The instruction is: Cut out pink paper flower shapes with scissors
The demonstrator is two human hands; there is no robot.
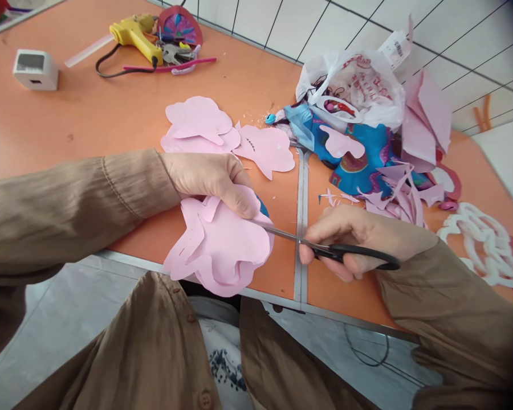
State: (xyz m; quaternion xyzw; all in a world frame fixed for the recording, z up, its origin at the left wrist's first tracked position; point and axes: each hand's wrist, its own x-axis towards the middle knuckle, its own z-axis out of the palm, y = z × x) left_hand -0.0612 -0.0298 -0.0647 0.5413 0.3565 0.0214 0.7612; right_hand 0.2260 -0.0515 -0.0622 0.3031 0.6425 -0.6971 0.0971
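Observation:
My left hand (216,179) pinches a bundle of pink sheets (228,242), cut with wavy outlines, at the table's front edge. A small blue patch shows behind the bundle's upper right side. My right hand (354,239) grips black-handled scissors (361,250), whose blades point left and meet the right edge of the pink sheets. How far the blades are apart I cannot tell. Beyond my left hand lie two overlapping pink cutouts (196,117) and another pink cutout (267,147) with a small dark leafy sprig on it.
A yellow glue gun (137,37) lies at the back left beside keys (175,54); a white box (35,69) stands farther left. At right are a white plastic bag (367,80), blue patterned fabric (359,151), pink scraps (404,196) and white looped pieces (483,245).

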